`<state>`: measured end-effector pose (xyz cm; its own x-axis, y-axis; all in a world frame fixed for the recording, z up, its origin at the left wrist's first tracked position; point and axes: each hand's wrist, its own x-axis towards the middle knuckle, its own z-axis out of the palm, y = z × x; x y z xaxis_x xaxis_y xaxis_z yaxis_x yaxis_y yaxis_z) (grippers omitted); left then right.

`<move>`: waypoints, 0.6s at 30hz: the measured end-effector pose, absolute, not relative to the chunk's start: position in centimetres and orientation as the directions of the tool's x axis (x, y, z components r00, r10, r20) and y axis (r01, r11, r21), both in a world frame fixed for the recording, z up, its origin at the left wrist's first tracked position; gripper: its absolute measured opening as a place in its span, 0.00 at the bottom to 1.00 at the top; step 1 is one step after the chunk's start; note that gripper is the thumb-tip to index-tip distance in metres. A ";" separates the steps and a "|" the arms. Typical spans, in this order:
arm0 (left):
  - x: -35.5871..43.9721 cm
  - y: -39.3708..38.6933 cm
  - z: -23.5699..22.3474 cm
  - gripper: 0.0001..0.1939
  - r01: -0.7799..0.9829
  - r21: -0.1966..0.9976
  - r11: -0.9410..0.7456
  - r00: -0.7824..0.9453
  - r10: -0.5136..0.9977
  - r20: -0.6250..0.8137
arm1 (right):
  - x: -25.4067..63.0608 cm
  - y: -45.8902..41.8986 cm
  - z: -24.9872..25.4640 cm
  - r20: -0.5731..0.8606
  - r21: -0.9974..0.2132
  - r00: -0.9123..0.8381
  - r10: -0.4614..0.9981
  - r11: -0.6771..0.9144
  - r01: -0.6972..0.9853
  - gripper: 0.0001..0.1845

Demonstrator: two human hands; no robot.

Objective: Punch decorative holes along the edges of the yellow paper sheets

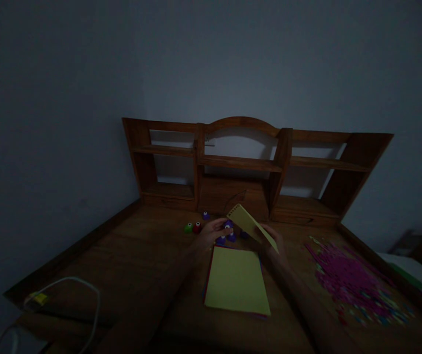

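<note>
My right hand [275, 241] grips a folded or bent yellow paper [250, 226], held up at a tilt, with a row of small punched holes along its far left end. My left hand [213, 231] has thumb and fingers around a small purple craft punch [228, 224] with a white eye-like spot, close to that holed end. More purple punches [231, 237] stand just beyond the left thumb and under the raised paper. A stack of paper with a yellow sheet on top [236, 280] lies flat below both hands.
A green punch [188, 227], a red punch [196, 227] and another purple one [205, 215] stand left of centre. Pink paper strips and coloured bits [351, 275] are heaped at the right. A wooden shelf unit [240, 161] lines the back; a white cable [74, 279] lies front left.
</note>
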<state>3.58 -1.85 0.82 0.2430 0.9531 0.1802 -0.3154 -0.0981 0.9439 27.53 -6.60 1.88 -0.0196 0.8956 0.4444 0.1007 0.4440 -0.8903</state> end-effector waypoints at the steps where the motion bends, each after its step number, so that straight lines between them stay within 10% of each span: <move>1: 3.6 -1.8 0.8 0.29 -0.311 0.946 -0.095 0.246 0.953 0.177 | 27.5 -6.6 1.9 0.446 -0.890 -0.025 0.895 0.446 0.097 0.33; 18: 3.6 -2.4 1.4 0.29 -0.338 0.939 -0.057 0.291 0.943 0.162 | 27.7 -5.7 0.3 0.468 -0.875 -0.056 0.882 0.472 0.108 0.34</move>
